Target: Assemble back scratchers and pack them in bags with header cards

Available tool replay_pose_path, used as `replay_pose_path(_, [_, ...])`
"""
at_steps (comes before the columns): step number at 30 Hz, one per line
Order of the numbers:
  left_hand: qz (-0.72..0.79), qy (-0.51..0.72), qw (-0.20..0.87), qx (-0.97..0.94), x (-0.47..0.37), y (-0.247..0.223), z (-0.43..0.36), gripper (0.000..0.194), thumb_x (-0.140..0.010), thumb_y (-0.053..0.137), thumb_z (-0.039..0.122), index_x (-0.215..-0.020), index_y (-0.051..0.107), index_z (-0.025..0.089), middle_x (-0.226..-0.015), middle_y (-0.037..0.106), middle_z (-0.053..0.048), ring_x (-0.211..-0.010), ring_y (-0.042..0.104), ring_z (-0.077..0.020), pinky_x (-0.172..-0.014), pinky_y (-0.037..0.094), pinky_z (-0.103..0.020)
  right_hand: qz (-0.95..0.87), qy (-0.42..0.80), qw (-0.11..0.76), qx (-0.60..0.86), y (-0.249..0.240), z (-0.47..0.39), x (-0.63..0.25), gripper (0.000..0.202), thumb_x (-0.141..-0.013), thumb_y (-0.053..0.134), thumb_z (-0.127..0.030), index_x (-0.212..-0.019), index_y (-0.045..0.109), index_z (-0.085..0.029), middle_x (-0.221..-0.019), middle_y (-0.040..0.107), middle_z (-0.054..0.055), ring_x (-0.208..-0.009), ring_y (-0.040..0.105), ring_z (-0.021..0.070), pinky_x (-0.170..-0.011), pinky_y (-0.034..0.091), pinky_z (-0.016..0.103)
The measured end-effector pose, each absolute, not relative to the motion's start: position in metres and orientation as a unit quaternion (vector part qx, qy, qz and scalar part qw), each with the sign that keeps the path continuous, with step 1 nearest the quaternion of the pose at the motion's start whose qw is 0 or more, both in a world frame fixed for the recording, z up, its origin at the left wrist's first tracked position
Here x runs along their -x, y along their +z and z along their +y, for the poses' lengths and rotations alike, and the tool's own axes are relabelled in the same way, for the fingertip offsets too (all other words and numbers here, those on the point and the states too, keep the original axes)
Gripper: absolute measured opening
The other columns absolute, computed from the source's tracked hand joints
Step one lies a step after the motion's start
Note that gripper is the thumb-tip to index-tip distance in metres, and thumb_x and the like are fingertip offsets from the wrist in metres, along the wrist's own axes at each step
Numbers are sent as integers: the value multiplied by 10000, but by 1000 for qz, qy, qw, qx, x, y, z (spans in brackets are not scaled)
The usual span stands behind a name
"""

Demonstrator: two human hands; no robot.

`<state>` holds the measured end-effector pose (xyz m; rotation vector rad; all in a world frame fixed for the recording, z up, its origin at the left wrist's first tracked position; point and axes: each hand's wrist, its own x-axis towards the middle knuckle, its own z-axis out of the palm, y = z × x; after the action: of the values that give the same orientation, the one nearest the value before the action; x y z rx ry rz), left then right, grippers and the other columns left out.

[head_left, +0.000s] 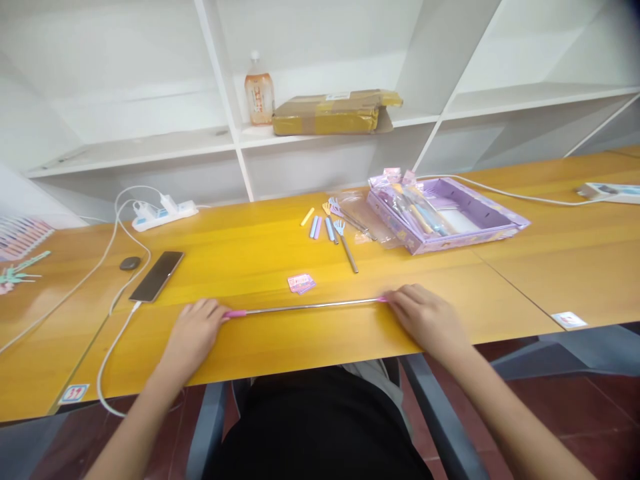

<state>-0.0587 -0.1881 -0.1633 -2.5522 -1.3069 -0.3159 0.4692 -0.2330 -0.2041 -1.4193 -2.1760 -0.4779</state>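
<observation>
A long thin metal rod (310, 307) with pink ends stretches level between my hands, above the near part of the table. My left hand (197, 330) is closed on its pink grip, and my right hand (425, 317) is closed round the other pink end, which is mostly hidden. Small pink and purple cards (301, 283) lie just beyond the rod. Farther back is a blue hand-shaped scratcher (347, 247) with a metal shaft, beside a yellow one (327, 209), a purple one and several short pastel sleeves (316, 227).
At the right back sits a purple tray (475, 237) with wrapped items. A phone (157, 276) on a white cable lies left, near a power strip (165, 215). A shelf behind holds a bottle (259, 97) and a carton (327, 115).
</observation>
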Motion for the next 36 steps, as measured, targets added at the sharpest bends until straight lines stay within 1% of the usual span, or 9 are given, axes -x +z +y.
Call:
replay_pose_path(5, [-465,-138,58,872,133,-161,-180,370,-1124,494,447,-1058,792,238,-996,758,-84,-921,653,-264,-847,501,-403,-749,-196,278,569,-215,-239,-560,200,-1083,618,-302,-998,779,-219,-938,805,63,-844,744,202,-712,526,324])
replay_pose_path(10, [-475,-173,45,862,136,-170,-182,389,-1125,499,455,-1076,809,225,-983,751,-85,-929,661,-252,-870,536,-401,-732,-185,280,593,-222,-241,-563,249,-1108,590,-364,-1011,768,-220,-930,789,77,-854,748,227,-697,537,332])
replay_pose_path(13, [-479,-201,40,854,133,-174,-183,409,-1127,493,463,-1076,827,231,-961,755,-86,-915,672,-249,-858,555,-397,-747,-137,277,589,-221,-245,-559,275,-1115,572,-427,-1090,757,-225,-1034,790,95,-922,760,259,-799,586,376])
replay_pose_path(18, [-479,-214,27,851,137,-176,-185,427,-1127,495,482,-1103,845,237,-968,757,-90,-926,685,-251,-855,566,-394,-782,-81,272,554,-222,-252,-570,283,-1115,548,-410,-1137,767,-232,-1175,790,110,-1069,786,268,-973,615,410])
replay_pose_path(20, [-481,-215,25,850,138,-176,-185,427,-1125,500,488,-1106,848,241,-975,760,-90,-930,689,-252,-862,567,-397,-781,-73,275,557,-223,-252,-575,265,-1109,556,-403,-1130,765,-242,-1224,792,105,-1084,788,266,-972,617,410])
replay_pose_path(25, [-479,-217,25,850,138,-175,-185,434,-1122,502,505,-1118,856,254,-985,763,-88,-940,698,-255,-864,568,-391,-779,-47,262,568,-223,-247,-583,255,-1100,585,-389,-1271,762,-323,-1279,815,65,-1050,793,283,-927,624,434])
replay_pose_path(28, [-479,-210,29,852,135,-174,-185,424,-1126,502,494,-1133,861,268,-982,758,-81,-936,693,-247,-868,563,-382,-787,-17,264,558,-218,-242,-585,239,-1097,597,-358,-1199,813,-353,-1266,821,58,-1091,794,266,-973,630,400])
replay_pose_path(31, [-477,-198,42,855,131,-172,-183,431,-1132,486,491,-1162,861,280,-1005,768,-86,-958,691,-259,-875,566,-393,-782,2,269,562,-212,-237,-586,213,-1071,644,-365,-1102,852,-334,-1194,836,74,-1046,806,248,-934,646,357])
replay_pose_path(36, [-468,-184,48,863,125,-164,-180,444,-1137,469,479,-1139,851,252,-1060,794,-98,-966,694,-276,-852,570,-412,-791,16,251,558,-205,-223,-587,272,-1071,630,-404,-1037,881,-303,-1158,842,85,-1021,812,270,-897,660,392])
